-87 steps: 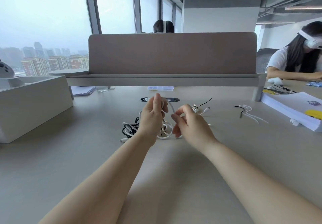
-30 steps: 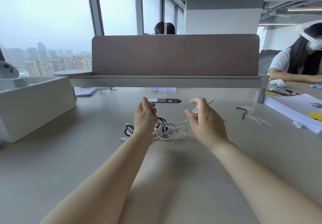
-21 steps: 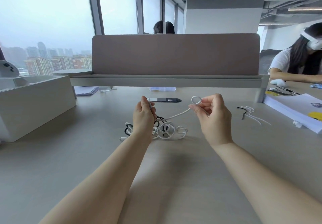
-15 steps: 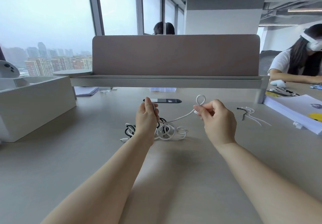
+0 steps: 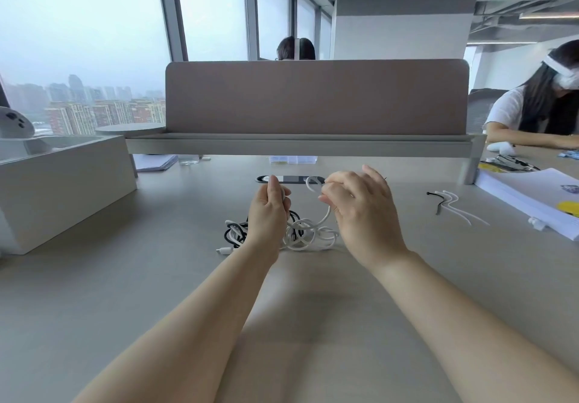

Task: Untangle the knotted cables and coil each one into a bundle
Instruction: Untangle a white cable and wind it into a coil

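Note:
A tangle of white cable [image 5: 308,236] and black cable [image 5: 233,233] lies on the grey desk [image 5: 131,280] in front of me. My left hand [image 5: 269,211] is raised above the tangle's left part and pinches a white strand between thumb and fingers. My right hand [image 5: 360,211] hovers to the right and pinches a loop of the white cable at its fingertips, while its outer fingers are spread. The held strand curves down into the pile. A white plug [image 5: 224,250] sticks out at the pile's left.
A white box [image 5: 62,189] stands at the left. A desk divider with a shelf [image 5: 313,120] spans the back, with a dark cable port [image 5: 294,179] below it. Loose cable ties [image 5: 451,203] and a paper stack [image 5: 532,199] lie at the right, where a person sits.
My right hand has moved left toward my left hand, so the white strand that was stretched between them now hangs slack. Its outer fingers have spread. My left hand stays in place.

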A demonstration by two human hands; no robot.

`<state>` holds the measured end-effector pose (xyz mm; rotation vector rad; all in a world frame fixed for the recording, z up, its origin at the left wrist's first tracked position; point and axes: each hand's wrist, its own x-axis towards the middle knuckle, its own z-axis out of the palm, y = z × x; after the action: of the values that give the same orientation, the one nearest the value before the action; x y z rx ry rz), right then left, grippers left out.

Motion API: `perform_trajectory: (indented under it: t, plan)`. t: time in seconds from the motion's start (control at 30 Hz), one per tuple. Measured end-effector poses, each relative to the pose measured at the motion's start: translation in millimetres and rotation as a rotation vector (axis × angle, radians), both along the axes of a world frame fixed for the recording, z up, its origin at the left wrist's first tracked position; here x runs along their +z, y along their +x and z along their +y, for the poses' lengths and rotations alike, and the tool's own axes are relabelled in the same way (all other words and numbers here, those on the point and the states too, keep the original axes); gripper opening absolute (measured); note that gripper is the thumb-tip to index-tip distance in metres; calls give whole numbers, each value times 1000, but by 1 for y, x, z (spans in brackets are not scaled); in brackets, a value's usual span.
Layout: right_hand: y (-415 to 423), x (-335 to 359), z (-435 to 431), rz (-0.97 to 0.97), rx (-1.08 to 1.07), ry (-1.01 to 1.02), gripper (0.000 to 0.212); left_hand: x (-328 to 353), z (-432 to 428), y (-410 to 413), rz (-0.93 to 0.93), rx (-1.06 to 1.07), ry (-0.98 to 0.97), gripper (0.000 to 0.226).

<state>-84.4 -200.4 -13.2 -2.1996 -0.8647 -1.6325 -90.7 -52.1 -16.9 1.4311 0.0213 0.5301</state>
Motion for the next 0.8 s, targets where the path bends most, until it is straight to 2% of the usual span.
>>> perform_trajectory:
  t: [0.17, 0.3, 0.43, 0.53, 0.67, 0.8]
  plan:
    - [1, 0, -2, 75, 69, -43, 14, -2, 0, 1, 3, -6, 2, 41]
    - [-8, 6, -7, 42, 136, -24, 24, 0, -2, -1, 0, -10, -4, 41]
    - [-7, 6, -6, 67, -3, -47, 27, -1, -2, -1, 8, -15, 13, 40]
    - [-6, 5, -9, 274, -188, -81, 25, -2, -1, -1, 16, -26, 13, 41]
    - [7, -7, -22, 676, -371, -191, 43, 1, 0, -1, 28, -109, -23, 40]
    - [10, -14, -24, 752, -449, -246, 19, 5, -2, -3, 35, -178, -107, 38]
